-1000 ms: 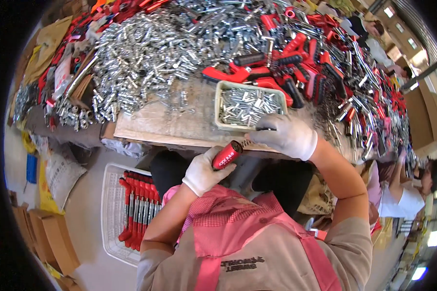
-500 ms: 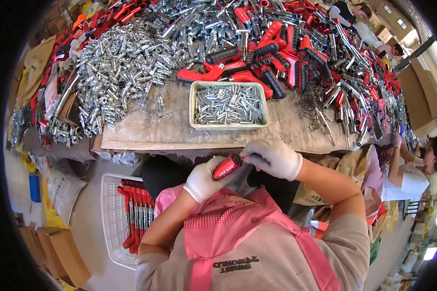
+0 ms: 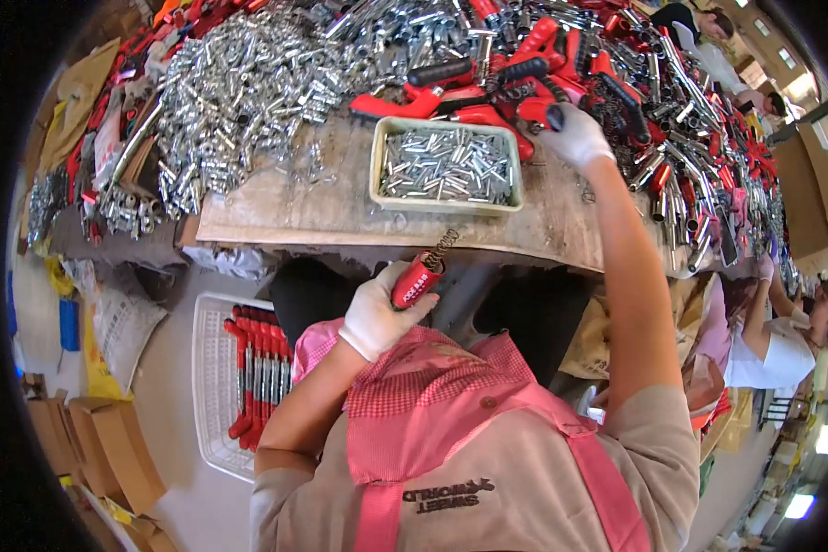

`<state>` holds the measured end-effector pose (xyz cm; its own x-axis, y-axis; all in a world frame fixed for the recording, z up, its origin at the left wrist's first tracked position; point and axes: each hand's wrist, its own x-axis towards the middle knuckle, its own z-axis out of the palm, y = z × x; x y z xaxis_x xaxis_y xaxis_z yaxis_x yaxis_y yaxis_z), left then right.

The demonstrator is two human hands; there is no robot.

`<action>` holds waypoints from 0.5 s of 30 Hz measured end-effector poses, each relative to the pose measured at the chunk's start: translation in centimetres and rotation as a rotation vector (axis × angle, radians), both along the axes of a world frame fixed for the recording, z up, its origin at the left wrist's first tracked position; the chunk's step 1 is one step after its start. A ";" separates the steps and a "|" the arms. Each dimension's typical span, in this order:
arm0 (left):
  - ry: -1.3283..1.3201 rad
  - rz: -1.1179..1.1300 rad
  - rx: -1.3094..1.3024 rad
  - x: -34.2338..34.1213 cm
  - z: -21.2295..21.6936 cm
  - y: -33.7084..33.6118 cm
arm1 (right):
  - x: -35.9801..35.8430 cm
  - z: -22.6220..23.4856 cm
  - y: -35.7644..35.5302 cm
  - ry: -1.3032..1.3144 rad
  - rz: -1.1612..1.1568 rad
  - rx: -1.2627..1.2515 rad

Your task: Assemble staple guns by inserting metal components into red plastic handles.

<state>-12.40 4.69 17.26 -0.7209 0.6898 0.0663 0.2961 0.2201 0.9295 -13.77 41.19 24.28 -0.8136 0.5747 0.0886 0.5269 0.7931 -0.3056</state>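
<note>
Her gloved left hand point(image 3: 377, 317) has its fingers clamped around a red handle point(image 3: 418, 281) tipped with a coiled spring. The right hand point(image 3: 572, 136) grips a black-and-red handle point(image 3: 535, 110) in the heap on the worn wooden desk point(image 3: 313, 207).

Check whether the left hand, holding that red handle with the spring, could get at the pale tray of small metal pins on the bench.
Probably yes: the left hand sits just below the bench edge, the pale tray lies directly ahead, nothing between; its grip on the red handle hampers picking.
</note>
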 end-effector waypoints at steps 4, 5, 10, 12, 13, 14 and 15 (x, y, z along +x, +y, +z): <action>0.187 -0.014 -0.179 -0.5 -0.6 -1.6 | 8.4 2.5 -5.1 0.163 0.343 -0.893; 0.179 -0.002 -0.157 -0.3 -0.5 -1.6 | 9.9 2.4 -6.5 0.104 0.373 -0.907; 0.196 -0.164 -0.224 0.6 -0.1 -2.3 | 12.1 2.3 -11.7 -0.179 0.687 -0.602; 0.134 -0.367 -0.354 1.0 0.0 -2.6 | 12.3 1.5 -12.8 -0.286 0.775 -0.623; 0.056 -0.472 -0.345 1.1 -0.1 -2.8 | 12.5 1.2 -13.5 -0.298 0.833 -0.627; -0.034 -0.544 -0.267 1.5 -0.7 -2.9 | 12.8 0.9 -14.2 -0.310 0.892 -0.632; -0.124 -0.610 -0.192 2.0 -1.3 -3.0 | 13.2 0.3 -14.6 -0.409 0.911 -0.607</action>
<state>-10.43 1.68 15.96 -0.1907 0.9690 -0.1569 0.3134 0.2116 0.9257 -0.58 26.61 24.59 -0.8512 -0.3782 -0.3638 -0.0151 0.7107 -0.7034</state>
